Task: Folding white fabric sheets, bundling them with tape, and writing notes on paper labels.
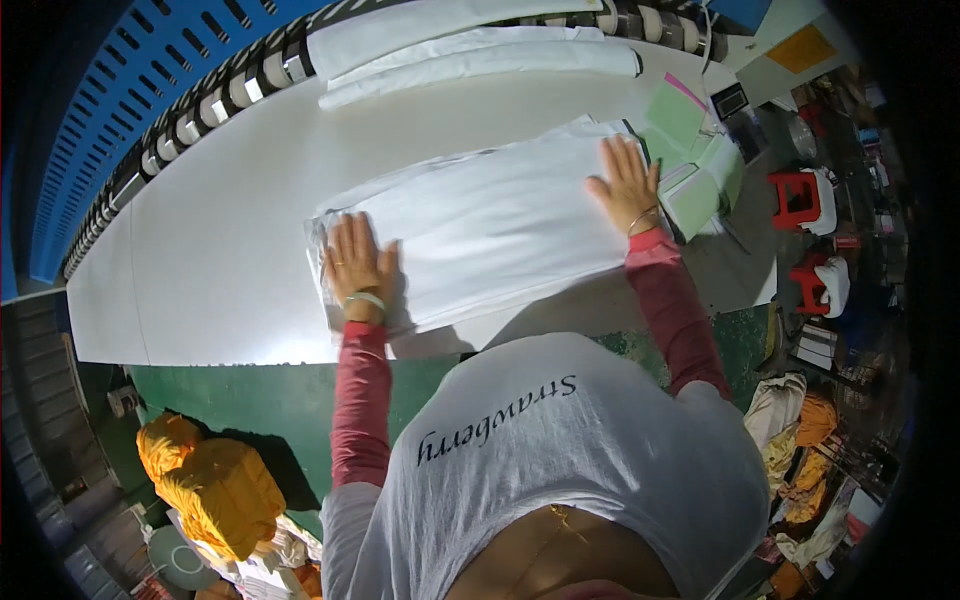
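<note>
Before me a stack of white fabric lies folded flat on a white worktable. My left hand rests palm down on the stack's left end, fingers pointing away from me and the thumb apart. At the right end my right hand presses flat with its fingers spread. Neither hand grips anything. A thin clear or grey layer shows at the left edge under the fabric. Red sleeves cover both forearms.
Long white fabric rolls lie at the back, by a row of rollers and a blue slotted panel. Green papers touch the right side. Red stools stand beyond; a yellow cloth bundle sits on the lower left.
</note>
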Available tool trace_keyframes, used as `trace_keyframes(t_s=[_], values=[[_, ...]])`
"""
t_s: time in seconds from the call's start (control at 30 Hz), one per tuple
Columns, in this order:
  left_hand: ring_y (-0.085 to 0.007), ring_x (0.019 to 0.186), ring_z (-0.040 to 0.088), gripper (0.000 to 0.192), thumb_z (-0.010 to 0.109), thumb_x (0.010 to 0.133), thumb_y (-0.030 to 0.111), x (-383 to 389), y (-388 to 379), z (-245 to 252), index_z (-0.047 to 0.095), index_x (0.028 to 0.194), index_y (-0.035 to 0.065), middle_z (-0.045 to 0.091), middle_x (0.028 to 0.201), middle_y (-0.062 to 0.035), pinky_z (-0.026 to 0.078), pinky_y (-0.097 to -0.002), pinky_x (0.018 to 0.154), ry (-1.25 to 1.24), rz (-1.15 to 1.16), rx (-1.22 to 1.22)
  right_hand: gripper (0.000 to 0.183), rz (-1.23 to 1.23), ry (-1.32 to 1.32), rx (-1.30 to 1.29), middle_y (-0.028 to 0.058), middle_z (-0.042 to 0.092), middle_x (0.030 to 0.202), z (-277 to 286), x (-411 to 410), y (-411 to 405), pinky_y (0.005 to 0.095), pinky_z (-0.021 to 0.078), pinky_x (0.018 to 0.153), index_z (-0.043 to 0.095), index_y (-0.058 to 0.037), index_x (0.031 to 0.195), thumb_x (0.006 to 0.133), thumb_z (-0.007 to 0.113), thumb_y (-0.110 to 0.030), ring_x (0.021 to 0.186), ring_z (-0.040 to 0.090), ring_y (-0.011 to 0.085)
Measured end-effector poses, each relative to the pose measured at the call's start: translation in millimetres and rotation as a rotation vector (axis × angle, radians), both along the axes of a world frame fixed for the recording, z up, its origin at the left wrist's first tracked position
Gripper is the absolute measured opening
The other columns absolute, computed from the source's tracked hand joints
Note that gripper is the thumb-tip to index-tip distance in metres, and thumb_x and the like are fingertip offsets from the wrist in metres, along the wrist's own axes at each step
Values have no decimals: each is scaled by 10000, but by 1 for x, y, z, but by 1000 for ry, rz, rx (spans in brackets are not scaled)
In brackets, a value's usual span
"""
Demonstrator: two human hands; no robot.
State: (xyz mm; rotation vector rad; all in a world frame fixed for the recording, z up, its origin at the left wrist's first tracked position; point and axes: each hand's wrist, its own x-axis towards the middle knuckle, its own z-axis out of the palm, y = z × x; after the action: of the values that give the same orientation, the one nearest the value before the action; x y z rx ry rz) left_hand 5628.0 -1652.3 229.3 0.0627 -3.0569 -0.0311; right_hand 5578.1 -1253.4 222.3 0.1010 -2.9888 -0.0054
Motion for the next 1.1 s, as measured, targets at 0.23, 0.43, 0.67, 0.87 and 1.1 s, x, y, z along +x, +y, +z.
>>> trace_keyframes(t_s=[0.23, 0.43, 0.67, 0.87, 1.1], values=[[-188, 1300, 161, 557, 288, 860, 515, -35, -78, -19, 215, 1346, 251, 202, 1404, -5, 161, -453, 1021, -109, 169, 307, 721, -188, -151, -119, 38, 182, 1403, -2, -28, 18, 543, 89, 1000, 183, -145, 1348, 804, 324, -596, 1295, 126, 258], [-191, 1315, 98, 608, 219, 843, 582, -63, -134, -28, 199, 1352, 249, 175, 1412, 35, 59, -592, 974, -216, 305, 378, 621, -115, -137, -173, 101, 333, 1321, 3, -75, 58, 444, 222, 996, 348, -82, 1258, 790, 475, -470, 1227, 280, 275], [-306, 1244, 267, 590, 559, 817, 280, -183, -136, -22, 298, 1300, 63, 341, 1309, -179, 290, -362, 973, 97, -85, 909, 522, 85, 137, -287, 112, 412, 1245, 13, -202, 52, 394, 272, 982, 408, -93, 1218, 721, 548, -171, 1184, 335, 279], [-333, 1128, 401, 899, 573, 655, -56, -270, -91, -42, 110, 1361, 254, 314, 1316, -170, 423, -389, 807, 31, 47, 1444, 530, -145, -24, -218, 112, 454, 1201, 15, -230, 69, 377, 293, 963, 467, -115, 1182, 658, 543, -130, 1159, 363, 303], [-304, 857, 520, 183, 636, 591, 180, -259, -83, -36, 623, 768, 132, 568, 905, -91, 441, -393, 750, -40, -211, 370, 278, 266, -26, -303, 84, 527, 852, 30, -170, 100, 338, 388, 722, 494, -76, 759, 536, 659, -82, 827, 500, 260]])
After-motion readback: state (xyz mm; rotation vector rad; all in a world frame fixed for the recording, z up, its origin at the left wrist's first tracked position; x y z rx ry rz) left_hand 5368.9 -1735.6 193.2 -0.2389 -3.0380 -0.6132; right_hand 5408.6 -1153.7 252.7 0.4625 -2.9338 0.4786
